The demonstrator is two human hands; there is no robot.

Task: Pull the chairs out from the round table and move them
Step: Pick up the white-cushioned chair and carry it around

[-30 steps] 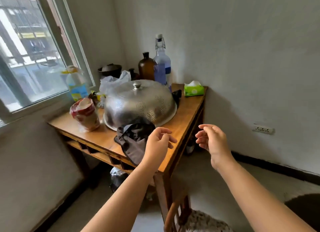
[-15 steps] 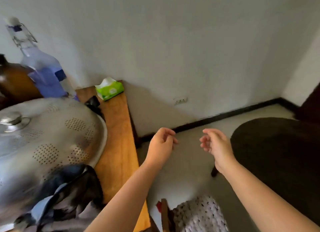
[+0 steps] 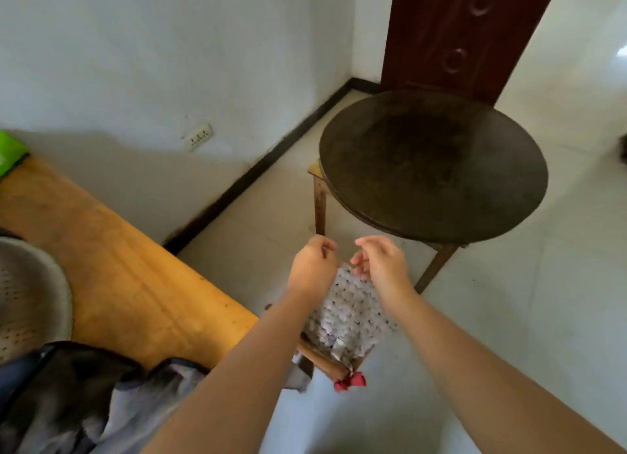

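Observation:
A dark round table (image 3: 431, 165) stands on wooden legs at the right of the room. Below my hands is a wooden chair (image 3: 325, 357) with a grey knitted seat cushion (image 3: 346, 314) and a red tie at its corner; it stands apart from the round table, beside the orange table. My left hand (image 3: 314, 267) and my right hand (image 3: 383, 265) hover over the cushion's far end, fingers loosely curled, holding nothing. A pale wooden piece (image 3: 315, 170) pokes out under the round table's left edge; I cannot tell whether it is a stool or the table's frame.
An orange wooden table (image 3: 112, 267) fills the left, carrying a perforated metal cover (image 3: 30, 304), dark cloth (image 3: 84, 402) and a green tissue pack (image 3: 8, 151). A white wall with a socket (image 3: 200, 137) runs behind. A dark red door (image 3: 454, 36) stands beyond the round table, on pale tiled floor.
My view has swung right and down, from the cluttered orange table to the round table and the chair. Both hands have stayed raised in front of me with nothing in them.

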